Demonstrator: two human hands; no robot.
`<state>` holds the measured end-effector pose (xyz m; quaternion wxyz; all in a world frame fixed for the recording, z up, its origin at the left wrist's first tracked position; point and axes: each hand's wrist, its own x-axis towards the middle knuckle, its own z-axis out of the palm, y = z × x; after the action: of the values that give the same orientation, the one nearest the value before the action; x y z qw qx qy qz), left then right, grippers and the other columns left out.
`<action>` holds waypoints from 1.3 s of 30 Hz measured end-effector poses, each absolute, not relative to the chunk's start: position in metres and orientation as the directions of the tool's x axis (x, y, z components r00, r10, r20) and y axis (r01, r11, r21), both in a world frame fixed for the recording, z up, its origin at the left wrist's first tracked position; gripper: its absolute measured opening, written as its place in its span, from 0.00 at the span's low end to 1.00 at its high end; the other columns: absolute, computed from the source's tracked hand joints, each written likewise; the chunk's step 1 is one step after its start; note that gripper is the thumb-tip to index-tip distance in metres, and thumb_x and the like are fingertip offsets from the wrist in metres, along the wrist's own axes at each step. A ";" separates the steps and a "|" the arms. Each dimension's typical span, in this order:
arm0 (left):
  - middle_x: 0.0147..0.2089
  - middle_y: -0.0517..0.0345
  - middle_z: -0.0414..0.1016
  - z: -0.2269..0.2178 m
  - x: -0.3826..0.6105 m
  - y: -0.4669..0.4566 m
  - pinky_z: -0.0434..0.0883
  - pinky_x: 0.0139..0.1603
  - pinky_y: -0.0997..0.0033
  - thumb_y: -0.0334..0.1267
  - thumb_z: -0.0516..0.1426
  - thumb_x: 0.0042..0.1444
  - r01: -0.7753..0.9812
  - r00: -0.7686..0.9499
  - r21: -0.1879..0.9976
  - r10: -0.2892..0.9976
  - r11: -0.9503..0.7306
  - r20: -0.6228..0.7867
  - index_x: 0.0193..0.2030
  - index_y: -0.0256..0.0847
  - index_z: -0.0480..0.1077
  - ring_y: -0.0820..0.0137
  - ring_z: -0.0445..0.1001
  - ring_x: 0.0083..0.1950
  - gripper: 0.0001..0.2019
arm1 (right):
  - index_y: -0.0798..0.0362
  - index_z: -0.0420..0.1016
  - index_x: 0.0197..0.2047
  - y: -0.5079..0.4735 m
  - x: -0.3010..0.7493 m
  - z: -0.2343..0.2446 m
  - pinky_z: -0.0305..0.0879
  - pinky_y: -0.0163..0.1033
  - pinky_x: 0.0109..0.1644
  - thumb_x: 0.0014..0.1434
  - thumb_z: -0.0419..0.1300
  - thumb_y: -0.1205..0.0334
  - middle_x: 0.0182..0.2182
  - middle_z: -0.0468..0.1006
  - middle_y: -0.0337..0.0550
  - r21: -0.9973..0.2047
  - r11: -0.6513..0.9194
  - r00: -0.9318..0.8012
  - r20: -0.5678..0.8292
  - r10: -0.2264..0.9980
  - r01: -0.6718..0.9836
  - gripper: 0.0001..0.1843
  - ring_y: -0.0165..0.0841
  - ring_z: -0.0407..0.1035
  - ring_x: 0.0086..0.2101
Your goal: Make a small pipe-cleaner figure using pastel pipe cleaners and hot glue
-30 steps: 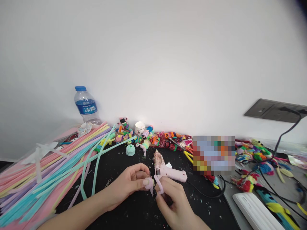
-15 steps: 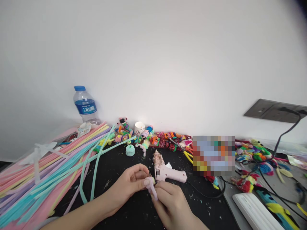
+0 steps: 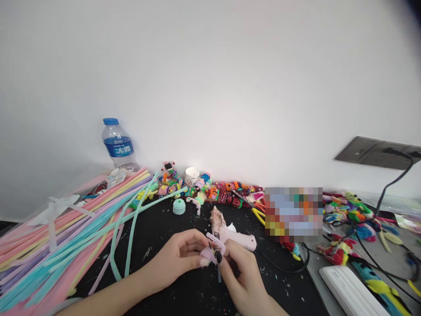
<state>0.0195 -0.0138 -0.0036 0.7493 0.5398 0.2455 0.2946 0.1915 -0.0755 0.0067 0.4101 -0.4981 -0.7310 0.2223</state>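
Note:
Above the black mat, a lilac pipe cleaner (image 3: 207, 254) is wound into a small coil, with a loop of it standing out at the upper right. My left hand (image 3: 184, 254) pinches the coil from the left between thumb and fingers. From the right, my right hand (image 3: 241, 272) closes its fingertips on the loop side. A small black spot shows at the right thumb tip; whether it is a nail or a bead I cannot tell. Below it hangs a thin greyish strip (image 3: 219, 275). Just behind the hands lies a pale pink glue gun (image 3: 235, 237).
Bundled pastel pipe cleaners (image 3: 79, 237) spread over the left side. A mint coil (image 3: 179, 206) sits behind the hands. Colourful pipe-cleaner figures (image 3: 226, 193), a paper cup (image 3: 192, 175) and a water bottle (image 3: 118, 145) stand along the wall. A white power strip (image 3: 351, 287) and cables lie right.
The lilac piece has been turned: its free end, hanging down before, now forms a loop at upper right. My right hand has shifted slightly right and up, and the greyish strip has come into view.

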 end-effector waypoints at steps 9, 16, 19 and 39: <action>0.33 0.60 0.73 -0.002 0.017 -0.015 0.64 0.38 0.73 0.34 0.63 0.47 -0.131 0.689 0.970 0.722 0.203 -0.058 0.34 0.39 0.69 0.72 0.69 0.36 0.08 | 0.51 0.55 0.22 -0.072 0.192 0.004 0.50 0.33 0.26 0.60 0.48 0.64 0.20 0.59 0.34 -0.779 0.327 -0.114 0.317 0.942 0.534 0.14 0.28 0.54 0.22; 0.33 0.60 0.72 -0.002 0.016 -0.014 0.64 0.39 0.73 0.35 0.63 0.46 -0.094 0.684 0.977 0.725 0.193 -0.077 0.34 0.38 0.71 0.72 0.68 0.35 0.08 | 0.52 0.55 0.22 -0.071 0.193 0.002 0.50 0.33 0.26 0.61 0.48 0.61 0.19 0.58 0.34 -0.823 0.279 -0.098 0.266 0.959 0.494 0.15 0.28 0.54 0.22; 0.32 0.60 0.73 -0.002 0.016 -0.014 0.65 0.39 0.73 0.35 0.63 0.46 -0.084 0.688 0.976 0.721 0.200 -0.089 0.34 0.37 0.71 0.71 0.69 0.35 0.08 | 0.52 0.56 0.22 -0.070 0.194 0.003 0.50 0.33 0.26 0.61 0.49 0.59 0.19 0.57 0.33 -0.858 0.247 -0.075 0.240 0.968 0.450 0.16 0.28 0.53 0.23; 0.35 0.60 0.70 0.002 0.015 -0.003 0.65 0.44 0.69 0.38 0.63 0.47 -0.159 0.538 0.954 0.833 0.253 -0.131 0.36 0.39 0.69 0.70 0.68 0.39 0.11 | 0.53 0.66 0.43 -0.058 0.217 0.007 0.58 0.42 0.40 0.55 0.51 0.70 0.36 0.71 0.46 -0.494 0.222 0.020 0.439 0.898 0.841 0.12 0.39 0.64 0.37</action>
<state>0.0146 -0.0027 0.0019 0.7176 0.5041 0.3341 0.3454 0.2167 -0.0583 0.0066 0.3504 -0.6222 -0.6989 0.0412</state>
